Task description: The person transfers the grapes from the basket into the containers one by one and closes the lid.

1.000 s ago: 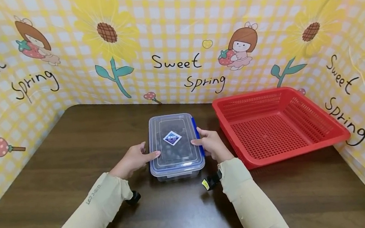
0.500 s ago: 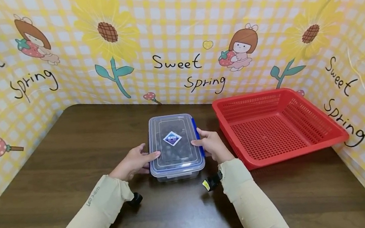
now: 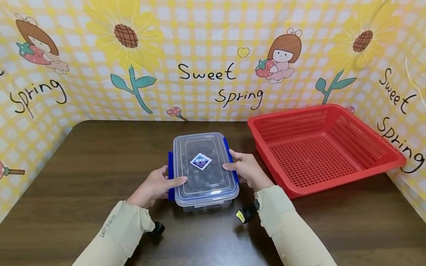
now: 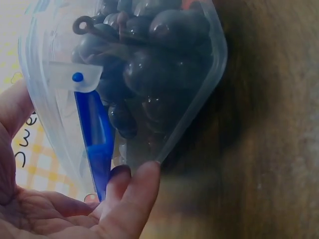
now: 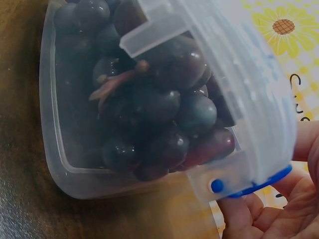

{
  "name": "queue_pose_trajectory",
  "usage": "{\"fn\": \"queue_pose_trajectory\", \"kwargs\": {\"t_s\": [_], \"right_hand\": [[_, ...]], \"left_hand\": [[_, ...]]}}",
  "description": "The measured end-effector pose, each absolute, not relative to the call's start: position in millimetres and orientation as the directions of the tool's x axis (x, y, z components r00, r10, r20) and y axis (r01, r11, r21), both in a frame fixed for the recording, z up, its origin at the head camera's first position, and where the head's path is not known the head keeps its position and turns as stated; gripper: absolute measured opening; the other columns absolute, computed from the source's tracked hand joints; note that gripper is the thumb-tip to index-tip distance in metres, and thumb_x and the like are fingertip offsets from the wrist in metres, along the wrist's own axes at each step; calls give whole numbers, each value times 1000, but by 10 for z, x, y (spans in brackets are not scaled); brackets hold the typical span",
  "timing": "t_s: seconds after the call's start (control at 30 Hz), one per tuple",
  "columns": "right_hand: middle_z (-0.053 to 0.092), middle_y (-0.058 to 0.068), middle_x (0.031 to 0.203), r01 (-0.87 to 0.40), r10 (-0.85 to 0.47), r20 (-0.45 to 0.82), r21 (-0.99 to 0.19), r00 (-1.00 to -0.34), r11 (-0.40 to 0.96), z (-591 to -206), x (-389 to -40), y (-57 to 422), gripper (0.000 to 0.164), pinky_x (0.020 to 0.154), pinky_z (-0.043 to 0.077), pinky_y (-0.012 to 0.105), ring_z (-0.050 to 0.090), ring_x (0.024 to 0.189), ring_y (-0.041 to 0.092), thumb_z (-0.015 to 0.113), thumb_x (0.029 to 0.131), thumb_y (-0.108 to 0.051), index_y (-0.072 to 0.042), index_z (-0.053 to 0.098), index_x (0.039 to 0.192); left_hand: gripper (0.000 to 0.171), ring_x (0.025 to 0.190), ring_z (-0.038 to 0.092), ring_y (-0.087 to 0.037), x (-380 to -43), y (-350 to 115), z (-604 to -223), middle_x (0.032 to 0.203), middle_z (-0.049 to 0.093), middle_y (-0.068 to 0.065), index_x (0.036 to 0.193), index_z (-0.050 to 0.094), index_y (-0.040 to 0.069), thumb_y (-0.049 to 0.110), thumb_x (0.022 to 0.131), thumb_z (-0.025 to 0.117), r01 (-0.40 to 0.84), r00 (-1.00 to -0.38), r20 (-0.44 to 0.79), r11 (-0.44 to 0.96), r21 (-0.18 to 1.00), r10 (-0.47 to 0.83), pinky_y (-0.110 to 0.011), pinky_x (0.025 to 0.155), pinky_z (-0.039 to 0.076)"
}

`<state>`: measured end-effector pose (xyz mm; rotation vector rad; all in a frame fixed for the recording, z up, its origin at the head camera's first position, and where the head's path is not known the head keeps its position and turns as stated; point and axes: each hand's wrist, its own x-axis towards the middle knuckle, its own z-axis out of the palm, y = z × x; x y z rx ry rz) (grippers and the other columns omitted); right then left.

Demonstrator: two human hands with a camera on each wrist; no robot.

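A clear plastic food container (image 3: pixel 200 145) with its lid on stands on the table, a diamond-shaped label on top. Dark grapes (image 4: pixel 154 55) with brown stems show through its walls. My left hand (image 3: pixel 155 186) grips the left side, thumb on the lid and fingers at the blue left latch (image 4: pixel 94 132), which sticks outward. On the opposite side my right hand (image 3: pixel 246 169) holds the container, its thumb over the lid edge and its fingers by the blue right latch (image 5: pixel 261 181). That latch also juts out from the lid's rim. Some fingertips are hidden.
A red perforated basket (image 3: pixel 283 186) stands close to the right of my right hand. The dark wooden table (image 3: pixel 93 165) runs back to a yellow checked cloth (image 3: pixel 200 28) that hangs behind and at both sides.
The left blue latch has swung out and now shows beside the left fingers. The left fingers have shifted slightly. The container, the right hand and the basket have stayed put.
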<state>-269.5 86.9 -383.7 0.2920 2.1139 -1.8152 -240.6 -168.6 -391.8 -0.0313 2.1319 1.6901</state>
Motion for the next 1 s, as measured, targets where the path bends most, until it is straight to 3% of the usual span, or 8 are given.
{"fn": "queue_pose_trajectory", "kwargs": {"t_s": [0.2, 0.5, 0.7, 0.77, 0.9, 1.0], "right_hand": [[46, 12, 144, 375, -72, -390, -913, -918, 158, -3859, -2694, 851, 65, 79, 55, 43, 68, 95, 28, 67, 88, -11, -18, 40, 147], [50, 11, 141, 382, -62, -398, -907, -915, 176, -3850, -2703, 861, 66, 78, 55, 42, 69, 94, 28, 68, 89, -13, -19, 39, 147], [50, 11, 141, 376, -71, -393, -910, -917, 173, -3863, -2698, 881, 65, 78, 55, 42, 69, 94, 27, 67, 89, -13, -18, 38, 148], [49, 11, 142, 372, -74, -389, -912, -918, 171, -3857, -2697, 884, 65, 78, 55, 42, 69, 94, 27, 67, 89, -13, -18, 38, 148], [49, 10, 142, 370, -74, -387, -912, -919, 177, -3838, -2697, 883, 66, 79, 55, 42, 69, 94, 27, 67, 89, -13, -19, 38, 148], [50, 10, 141, 369, -71, -386, -913, -920, 175, -3835, -2699, 878, 66, 77, 56, 41, 69, 94, 27, 67, 89, -12, -19, 38, 148]], "left_hand": [[73, 91, 69, -32, -2400, -1690, -3891, 119, 61, -28, 143, 30, -7, 25, 90, 68, -270, -922, -339, 316, 909, 187, -43, 80, 55], [86, 99, 66, -35, -2387, -1646, -3863, 128, 54, -30, 148, 19, -8, 25, 88, 71, -295, -926, -351, 315, 902, 139, -44, 84, 52], [80, 99, 66, -35, -2392, -1627, -3872, 127, 56, -28, 147, 28, -2, 25, 86, 73, -285, -934, -336, 311, 907, 122, -45, 84, 53], [84, 104, 64, -37, -2413, -1631, -3870, 130, 53, -29, 148, 23, -2, 25, 86, 73, -300, -929, -349, 306, 903, 121, -47, 86, 52], [101, 117, 53, -43, -2471, -1645, -3847, 141, 39, -34, 151, 2, -5, 25, 86, 73, -343, -909, -397, 314, 885, 127, -53, 92, 46], [99, 120, 50, -45, -2520, -1652, -3840, 141, 39, -33, 150, 3, -7, 24, 86, 72, -360, -899, -419, 324, 875, 130, -55, 93, 45]]}}
